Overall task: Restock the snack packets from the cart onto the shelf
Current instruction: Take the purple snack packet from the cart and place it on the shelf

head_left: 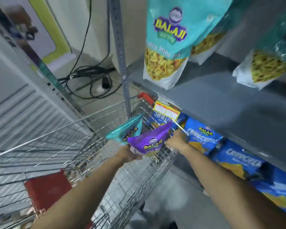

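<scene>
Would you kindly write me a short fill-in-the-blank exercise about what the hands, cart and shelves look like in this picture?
1. The left hand holds a teal snack packet and a ____ snack packet together.
2. The right hand reaches over the silver wire ____.
3. The large teal packets stand on the grey ____ shelf.
4. The packets on the shelf below, marked Crunchex, are ____ in colour.

Missing words: purple; cart; upper; blue
</scene>
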### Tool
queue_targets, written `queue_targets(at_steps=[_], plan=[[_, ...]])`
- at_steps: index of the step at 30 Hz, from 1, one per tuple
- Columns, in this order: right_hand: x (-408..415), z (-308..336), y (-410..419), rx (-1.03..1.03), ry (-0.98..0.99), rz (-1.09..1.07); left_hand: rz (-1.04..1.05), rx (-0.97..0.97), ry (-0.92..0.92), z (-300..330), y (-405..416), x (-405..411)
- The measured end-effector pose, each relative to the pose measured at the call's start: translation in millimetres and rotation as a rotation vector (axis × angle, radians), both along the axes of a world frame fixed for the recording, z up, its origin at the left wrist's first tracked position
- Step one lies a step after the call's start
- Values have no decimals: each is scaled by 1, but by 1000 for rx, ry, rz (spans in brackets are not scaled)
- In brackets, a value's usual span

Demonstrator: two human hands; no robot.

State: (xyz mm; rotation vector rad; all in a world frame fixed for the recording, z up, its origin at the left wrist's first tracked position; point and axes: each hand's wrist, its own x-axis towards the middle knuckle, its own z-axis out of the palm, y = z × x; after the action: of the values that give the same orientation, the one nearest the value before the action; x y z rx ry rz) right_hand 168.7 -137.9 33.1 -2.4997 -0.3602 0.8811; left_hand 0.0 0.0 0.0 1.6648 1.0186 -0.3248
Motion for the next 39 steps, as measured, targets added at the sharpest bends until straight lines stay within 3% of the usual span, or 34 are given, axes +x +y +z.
queue_targets(at_steps=[2, 6, 11, 16, 23, 28, 31, 39], plan=[[12, -24, 8, 129, 105, -77, 125, -152, -14, -19, -8, 9], [22, -28, 22, 283, 337, -93, 324, -152, -297, -40, -15, 16], [19, -34, 20, 330, 305, -9, 503, -19, -448, -23, -19, 27], [2, 2, 9, 480, 165, -34, 338, 86, -502, 24, 1, 23], [-23, 138, -12, 895, -24, -157, 108, 348, -626, 165, 16, 35], [-3, 230, -81, 1035, -132, -225, -42, 297, -843, 266, -36, 78], [22, 269, -136, 1050, -294, -286, -129, 340, -937, 303, -80, 121], [95, 301, -314, 955, -607, -506, -376, 333, -1083, 316, -251, 259]])
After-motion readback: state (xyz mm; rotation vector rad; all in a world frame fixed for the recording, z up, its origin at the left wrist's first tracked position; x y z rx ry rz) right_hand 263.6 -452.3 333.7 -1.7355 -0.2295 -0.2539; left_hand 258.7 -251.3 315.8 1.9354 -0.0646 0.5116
